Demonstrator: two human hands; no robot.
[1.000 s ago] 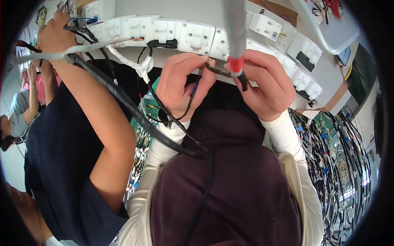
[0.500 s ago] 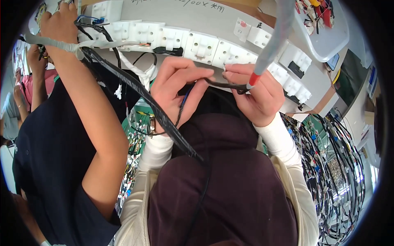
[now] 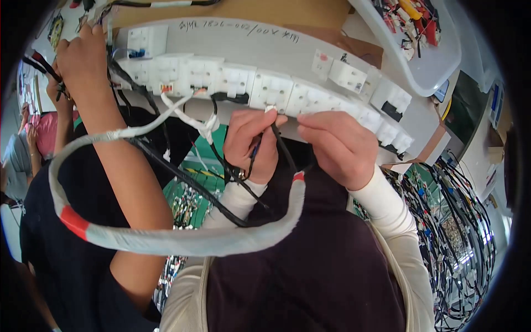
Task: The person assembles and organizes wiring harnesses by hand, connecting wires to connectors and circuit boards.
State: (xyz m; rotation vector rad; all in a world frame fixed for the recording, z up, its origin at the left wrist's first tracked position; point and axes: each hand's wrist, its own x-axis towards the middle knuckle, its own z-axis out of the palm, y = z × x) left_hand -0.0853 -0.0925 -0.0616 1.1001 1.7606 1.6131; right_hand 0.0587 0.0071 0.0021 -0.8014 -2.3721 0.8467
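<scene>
My left hand (image 3: 251,144) pinches a small white connector (image 3: 270,109) in front of the row of white fixture blocks (image 3: 271,88). From the connector a black cable (image 3: 284,146) runs down into a wire harness (image 3: 182,242) wrapped in grey-white tape with red bands, which loops to the left across my front. Thin dark wires hang by my left palm. My right hand (image 3: 343,148) is closed just right of the connector, thumb and fingers together; whatever they may hold is hidden. A white taped branch (image 3: 206,128) of the harness reaches the blocks left of my left hand.
A co-worker's arm (image 3: 119,149) reaches to the board (image 3: 238,47) on my left. A clear bin (image 3: 442,83) of small coloured parts stands at the far right. Many black cables (image 3: 453,232) hang at the right. A loose black wrapped cable (image 3: 188,182) slants past my left forearm.
The grey-white harness swung from above my right hand down into a loop at my front. My left hand moved slightly right, with a white connector now showing at its fingertips. My right hand came lower.
</scene>
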